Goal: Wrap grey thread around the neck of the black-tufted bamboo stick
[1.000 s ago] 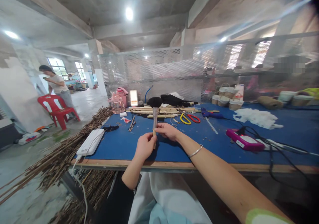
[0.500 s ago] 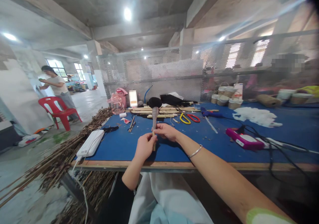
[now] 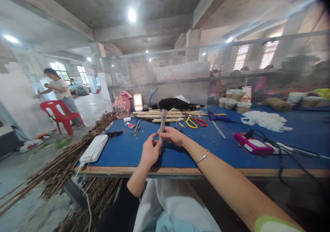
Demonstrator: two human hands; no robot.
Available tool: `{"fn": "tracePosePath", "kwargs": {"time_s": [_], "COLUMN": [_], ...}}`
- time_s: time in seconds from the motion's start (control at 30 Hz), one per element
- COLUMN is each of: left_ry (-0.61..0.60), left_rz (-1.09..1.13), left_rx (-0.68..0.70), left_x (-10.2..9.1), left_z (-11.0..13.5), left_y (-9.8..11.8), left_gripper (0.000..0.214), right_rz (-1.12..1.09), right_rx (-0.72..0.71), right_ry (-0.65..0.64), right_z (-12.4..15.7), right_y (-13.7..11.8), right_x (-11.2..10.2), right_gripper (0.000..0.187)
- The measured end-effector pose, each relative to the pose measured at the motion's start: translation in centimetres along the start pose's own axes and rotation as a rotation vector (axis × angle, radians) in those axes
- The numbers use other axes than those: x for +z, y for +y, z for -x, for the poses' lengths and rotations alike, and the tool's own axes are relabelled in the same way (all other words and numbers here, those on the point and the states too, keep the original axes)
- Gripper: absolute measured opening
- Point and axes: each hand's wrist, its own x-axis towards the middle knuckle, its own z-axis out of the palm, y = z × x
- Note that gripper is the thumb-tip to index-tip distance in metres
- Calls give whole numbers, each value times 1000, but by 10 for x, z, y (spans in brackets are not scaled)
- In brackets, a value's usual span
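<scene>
Left hand [image 3: 151, 150] pinches black-headed stick [image 3: 163, 119] near its lower end, my right hand [image 3: 172, 136] pinches slightly higher; stick tilted, head up, above blue bench [image 3: 196, 154].

This is a craft workshop: a blue work table [image 3: 121, 156] stretches across under rough concrete beams [image 3: 213, 4], with a perforated partition [image 3: 144, 66] behind it at twelve o'clock. Pale sticks [image 3: 146, 116] lie at twelve before it, while scissors [image 3: 195, 119] and what looks like a glue gun [image 3: 215, 117] sit toward one o'clock. At nine to ten o'clock, dried stalks [image 3: 69, 156] are heaped beside the table.
</scene>
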Motion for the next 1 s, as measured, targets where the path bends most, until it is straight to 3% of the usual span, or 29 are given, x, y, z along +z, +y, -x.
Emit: {"fn": "tracePosePath", "kwargs": {"time_s": [0.2,0.3,0.57,0.73,1.0], "left_ry": [86,97,-22,15,74], "left_rz": [-46,-29,91,68,61], "left_rx": [37,-9,-75,-62,-69], "left_x": [-1,-1,0,1,-3], "left_z": [2,2,0,1,-1], "left_y": [6,6,-2,2,-3], "left_gripper": [22,24,45,42,84], "right_rz": [9,0,-21,17,24], "right_rx": [-14,-4,20,16,1], "right_ry": [4,-13,-50,-41,-33], "right_z": [1,2,1,1,2], "right_y": [-1,-2,-2,0,-2], "right_x": [2,3,3,1,2], "right_gripper": [34,37,39,36,36]}}
